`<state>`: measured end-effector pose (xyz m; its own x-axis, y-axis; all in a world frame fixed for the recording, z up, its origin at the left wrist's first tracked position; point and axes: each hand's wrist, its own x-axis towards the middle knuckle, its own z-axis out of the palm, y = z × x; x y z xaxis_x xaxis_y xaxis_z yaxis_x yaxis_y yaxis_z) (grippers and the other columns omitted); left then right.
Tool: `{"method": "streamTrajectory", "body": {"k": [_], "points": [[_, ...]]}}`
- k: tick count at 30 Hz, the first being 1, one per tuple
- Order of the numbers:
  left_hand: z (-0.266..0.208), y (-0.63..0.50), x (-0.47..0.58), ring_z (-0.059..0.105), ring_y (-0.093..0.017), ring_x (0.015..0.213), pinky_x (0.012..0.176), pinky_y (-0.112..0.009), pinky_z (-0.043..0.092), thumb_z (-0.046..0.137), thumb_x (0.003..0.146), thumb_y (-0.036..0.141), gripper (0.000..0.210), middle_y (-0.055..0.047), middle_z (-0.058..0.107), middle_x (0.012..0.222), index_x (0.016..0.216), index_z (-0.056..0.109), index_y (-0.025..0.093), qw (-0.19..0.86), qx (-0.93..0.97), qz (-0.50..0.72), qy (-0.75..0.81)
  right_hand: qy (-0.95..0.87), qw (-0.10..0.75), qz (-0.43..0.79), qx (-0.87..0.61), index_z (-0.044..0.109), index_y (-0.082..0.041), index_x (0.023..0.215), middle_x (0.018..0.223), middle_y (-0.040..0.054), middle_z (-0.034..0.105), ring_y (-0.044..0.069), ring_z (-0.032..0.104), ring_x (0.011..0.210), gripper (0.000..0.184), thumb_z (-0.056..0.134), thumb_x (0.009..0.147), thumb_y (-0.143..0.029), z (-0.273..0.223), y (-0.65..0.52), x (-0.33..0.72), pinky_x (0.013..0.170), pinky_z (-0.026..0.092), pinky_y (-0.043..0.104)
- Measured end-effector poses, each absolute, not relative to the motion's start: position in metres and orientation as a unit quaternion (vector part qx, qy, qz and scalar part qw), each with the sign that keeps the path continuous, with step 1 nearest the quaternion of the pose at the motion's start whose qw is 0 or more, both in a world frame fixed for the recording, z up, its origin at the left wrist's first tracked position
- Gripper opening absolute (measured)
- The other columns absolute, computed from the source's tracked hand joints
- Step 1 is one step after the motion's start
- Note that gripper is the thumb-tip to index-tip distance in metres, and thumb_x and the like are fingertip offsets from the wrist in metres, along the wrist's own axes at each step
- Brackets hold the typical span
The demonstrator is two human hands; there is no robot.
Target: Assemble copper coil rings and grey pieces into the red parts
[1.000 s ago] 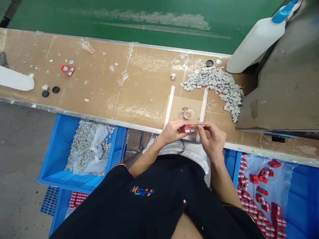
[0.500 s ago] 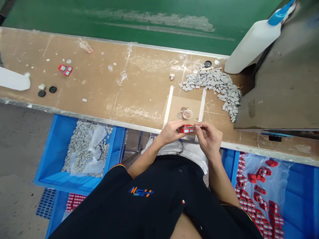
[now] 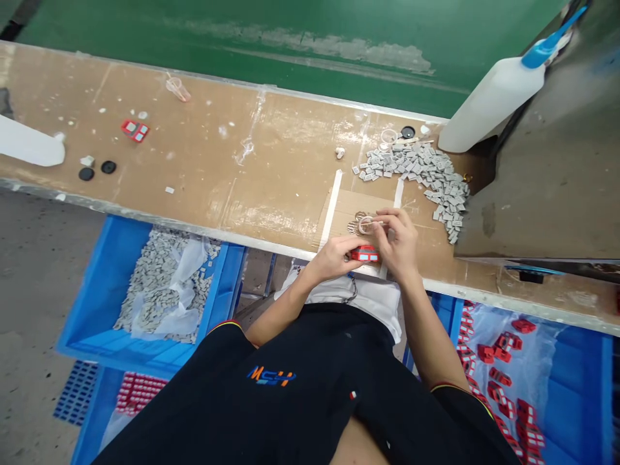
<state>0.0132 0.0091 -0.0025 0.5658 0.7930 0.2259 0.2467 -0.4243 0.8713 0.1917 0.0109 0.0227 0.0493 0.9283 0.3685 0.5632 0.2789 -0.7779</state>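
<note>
My left hand [image 3: 334,258] is closed around the left end of a small red toy vehicle [image 3: 365,254] with pale blue windows, close to the bench's front edge. In my right hand [image 3: 400,239] a thin stick [image 3: 377,223] is pinched between thumb and fingers, its tip at a small clear plastic cup [image 3: 365,225]. The cup stands on a taped cardboard patch [image 3: 346,201], beside several small shiny metallic pieces [image 3: 353,226]. Whether the stick's tip touches the cup's contents is too small to tell.
Grey rectangular pieces [image 3: 426,165] lie heaped behind my right hand, near a white bottle with a blue nozzle [image 3: 494,103]. A metal box [image 3: 547,174] stands at right. Blue bins hold grey pieces [image 3: 150,284] at left and red toy vehicles [image 3: 527,423] at right.
My right hand has moved away from the red toy vehicle, forward to the cup, taking the stick along. My left hand still holds the vehicle in about the same place.
</note>
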Motion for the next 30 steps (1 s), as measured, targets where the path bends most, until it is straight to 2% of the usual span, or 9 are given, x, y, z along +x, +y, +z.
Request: {"method": "streamTrajectory", "body": {"k": [3,6,9,12,15,18,22,26,30], "points": [[-0.004,0.009,0.013,0.071,-0.019,0.093,0.084,-0.031,0.058,0.069,0.089,0.019,0.033,-0.012,0.076,0.109,0.122,0.069,0.012,0.422,0.775,0.331,0.336,-0.698,0.432,0.2,-0.535,0.068,-0.023,0.105,0.111,0.0109,0.067,0.026,0.065,0.107,0.029,0.049,0.101,-0.044,0.027,0.028,0.201,0.09,0.055,0.043],[-0.006,0.009,0.012,0.072,-0.02,0.096,0.085,-0.032,0.058,0.07,0.09,0.023,0.04,-0.013,0.076,0.114,0.128,0.066,0.013,0.418,0.776,0.338,0.331,-0.718,0.407,0.172,-0.538,0.067,-0.023,0.105,0.106,0.0088,0.067,0.024,0.065,0.099,0.026,0.046,0.102,-0.037,0.025,0.068,0.215,0.09,0.053,0.041],[-0.008,0.009,0.01,0.071,-0.019,0.092,0.081,-0.031,0.058,0.07,0.089,0.022,0.043,-0.013,0.076,0.112,0.131,0.065,0.012,0.416,0.773,0.348,0.328,-0.756,0.318,0.148,-0.553,0.068,-0.021,0.101,0.104,0.0096,0.066,0.024,0.064,0.087,0.014,0.056,0.095,-0.026,0.017,0.115,0.222,0.085,0.052,0.04],[-0.01,0.009,0.01,0.071,-0.019,0.089,0.079,-0.031,0.059,0.072,0.088,0.02,0.042,-0.013,0.077,0.109,0.129,0.066,0.011,0.415,0.767,0.361,0.33,-0.787,0.22,0.1,-0.568,0.068,-0.017,0.102,0.108,0.0141,0.066,0.029,0.063,0.094,0.018,0.054,0.091,-0.017,0.011,0.143,0.222,0.088,0.05,0.043],[-0.01,0.009,0.01,0.071,-0.018,0.086,0.078,-0.031,0.059,0.074,0.087,0.021,0.041,-0.013,0.077,0.108,0.126,0.068,0.011,0.417,0.764,0.366,0.33,-0.795,0.164,0.063,-0.58,0.068,-0.015,0.107,0.107,0.0169,0.066,0.032,0.062,0.099,0.024,0.049,0.093,-0.016,0.009,0.148,0.221,0.09,0.049,0.044],[-0.009,0.009,0.01,0.07,-0.017,0.081,0.077,-0.03,0.059,0.075,0.086,0.02,0.042,-0.012,0.077,0.104,0.126,0.067,0.01,0.42,0.762,0.362,0.334,-0.799,0.153,0.038,-0.58,0.067,-0.014,0.112,0.103,0.0164,0.066,0.032,0.061,0.095,0.029,0.044,0.095,-0.018,0.006,0.139,0.226,0.087,0.048,0.043],[-0.008,0.009,0.011,0.07,-0.017,0.08,0.076,-0.03,0.059,0.075,0.085,0.019,0.041,-0.013,0.077,0.105,0.125,0.068,0.01,0.426,0.76,0.361,0.333,-0.807,0.16,0.014,-0.568,0.066,-0.018,0.101,0.094,0.013,0.064,0.029,0.057,0.091,0.032,0.035,0.097,-0.014,0.002,0.119,0.237,0.084,0.047,0.04],[-0.006,0.009,0.011,0.07,-0.018,0.083,0.075,-0.029,0.058,0.074,0.086,0.019,0.04,-0.014,0.077,0.105,0.124,0.068,0.008,0.429,0.758,0.369,0.323,-0.819,0.137,-0.01,-0.557,0.064,-0.019,0.091,0.099,0.0135,0.063,0.028,0.055,0.092,0.029,0.036,0.097,-0.013,0.004,0.099,0.243,0.083,0.046,0.037],[-0.003,0.008,0.012,0.069,-0.017,0.079,0.072,-0.028,0.058,0.073,0.088,0.026,0.038,-0.013,0.077,0.102,0.122,0.069,0.009,0.437,0.751,0.367,0.331,-0.806,0.135,-0.004,-0.576,0.063,-0.021,0.09,0.1,0.0117,0.061,0.025,0.053,0.088,0.025,0.04,0.096,-0.014,0.008,0.082,0.247,0.075,0.044,0.034]]}}
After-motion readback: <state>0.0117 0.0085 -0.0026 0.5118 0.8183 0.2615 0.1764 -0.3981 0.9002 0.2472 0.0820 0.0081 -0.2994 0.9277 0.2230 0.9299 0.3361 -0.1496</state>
